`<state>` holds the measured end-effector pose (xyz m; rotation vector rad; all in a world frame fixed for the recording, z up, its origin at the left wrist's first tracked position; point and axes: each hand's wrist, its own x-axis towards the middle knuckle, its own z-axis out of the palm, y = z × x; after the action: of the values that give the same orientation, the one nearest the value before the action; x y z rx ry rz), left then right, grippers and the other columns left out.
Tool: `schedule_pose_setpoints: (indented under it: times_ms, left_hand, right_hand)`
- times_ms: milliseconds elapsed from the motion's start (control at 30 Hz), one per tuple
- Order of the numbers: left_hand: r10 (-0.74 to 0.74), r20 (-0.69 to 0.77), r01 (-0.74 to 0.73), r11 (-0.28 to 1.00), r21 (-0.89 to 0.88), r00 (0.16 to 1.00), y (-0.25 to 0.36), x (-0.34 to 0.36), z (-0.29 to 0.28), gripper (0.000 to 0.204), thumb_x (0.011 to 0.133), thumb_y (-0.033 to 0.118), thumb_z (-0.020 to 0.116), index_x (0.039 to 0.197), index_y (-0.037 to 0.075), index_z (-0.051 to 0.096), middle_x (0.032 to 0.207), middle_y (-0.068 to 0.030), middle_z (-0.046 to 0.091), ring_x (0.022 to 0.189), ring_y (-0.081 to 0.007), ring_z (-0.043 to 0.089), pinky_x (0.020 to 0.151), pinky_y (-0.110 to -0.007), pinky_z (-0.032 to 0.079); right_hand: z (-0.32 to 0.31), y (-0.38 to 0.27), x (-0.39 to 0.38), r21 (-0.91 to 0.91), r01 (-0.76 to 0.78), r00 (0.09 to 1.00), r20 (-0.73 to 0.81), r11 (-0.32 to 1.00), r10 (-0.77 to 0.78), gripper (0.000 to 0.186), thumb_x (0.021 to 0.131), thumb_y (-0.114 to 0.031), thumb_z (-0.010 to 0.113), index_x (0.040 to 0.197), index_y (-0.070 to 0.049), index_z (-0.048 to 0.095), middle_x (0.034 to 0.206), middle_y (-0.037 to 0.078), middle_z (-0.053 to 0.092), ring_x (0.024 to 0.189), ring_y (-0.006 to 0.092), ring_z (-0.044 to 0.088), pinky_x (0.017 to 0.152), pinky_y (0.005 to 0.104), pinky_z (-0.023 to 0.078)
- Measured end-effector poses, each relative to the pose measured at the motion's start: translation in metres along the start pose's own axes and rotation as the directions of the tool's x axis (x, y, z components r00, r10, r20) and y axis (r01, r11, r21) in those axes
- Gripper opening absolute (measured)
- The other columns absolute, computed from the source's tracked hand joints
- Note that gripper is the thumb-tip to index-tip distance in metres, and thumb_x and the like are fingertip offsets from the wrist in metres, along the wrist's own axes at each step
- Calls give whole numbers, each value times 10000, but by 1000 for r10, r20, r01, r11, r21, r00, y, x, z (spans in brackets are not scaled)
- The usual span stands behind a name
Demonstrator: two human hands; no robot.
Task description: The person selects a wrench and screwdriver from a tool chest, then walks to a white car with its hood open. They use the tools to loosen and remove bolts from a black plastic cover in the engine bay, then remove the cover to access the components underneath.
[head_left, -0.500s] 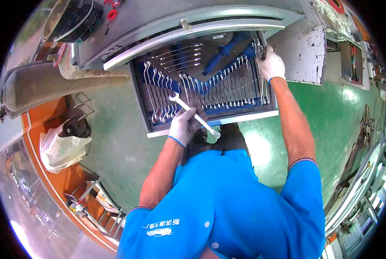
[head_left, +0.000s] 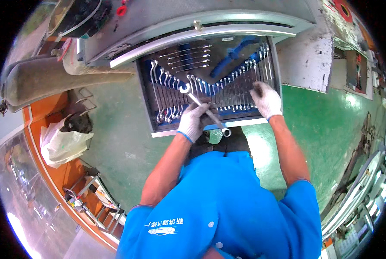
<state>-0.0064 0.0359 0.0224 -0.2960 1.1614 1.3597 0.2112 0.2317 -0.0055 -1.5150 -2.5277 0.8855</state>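
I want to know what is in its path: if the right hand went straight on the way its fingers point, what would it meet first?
Probably the row of wrenches in the open drawer: the right hand points at them, perhaps already touching; depth is unclear.

white plastic bag [head_left: 65, 144] on green floor [head_left: 331, 129]

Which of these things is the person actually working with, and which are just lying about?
In use:
left hand
combination wrench
right hand
wrench drawer

Lying about:
white plastic bag
grey pipe
metal rack
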Motion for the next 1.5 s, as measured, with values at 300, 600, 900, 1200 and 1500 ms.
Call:
schedule_pose_setpoints:
  times_ms: [300,600,900,1200,1500]
  left_hand:
    - [-4,137,-22,982,188,991,-12,31,40,373,961,71,655,1315,-18,578,1158,-122,674,1020,-229,679,888,-383,594]
    - [139,285,-305,645,700,948,-32,45,99,566,916,207,711,1391,-65,567,1324,-182,664,1204,-219,619,1060,-321,468]
    - [-209,152,59,752,656,966,-36,25,44,490,969,214,677,1364,-48,555,1070,-102,678,933,-172,663,828,-310,565]
    - [-151,10,115,788,605,988,-29,4,-18,426,955,243,688,1283,-26,642,1053,-94,700,919,-182,672,800,-317,562]
    - [-111,-52,121,817,564,992,-9,-7,-19,452,974,260,670,1312,-35,611,1153,-119,692,1009,-227,677,882,-363,554]
  right_hand:
    - [-22,-76,-64,114,168,920,339,979,-197,457,860,-396,752,1220,-123,686,1027,107,743,932,314,727,795,438,576]
    - [10,-15,-59,-172,-32,999,-33,985,26,347,914,-247,634,1225,-92,616,890,182,731,795,381,722,694,520,570]
    - [7,36,-13,-297,-154,985,27,942,169,331,935,-290,651,1220,-122,645,996,197,731,914,405,726,780,528,582]
    - [17,36,-12,-278,-151,988,-81,949,134,309,910,-297,685,1173,-135,681,1017,169,723,949,392,716,809,510,577]
    - [26,48,6,-210,-217,975,11,953,224,235,905,-302,674,1071,-139,703,1054,142,738,988,382,706,845,515,559]
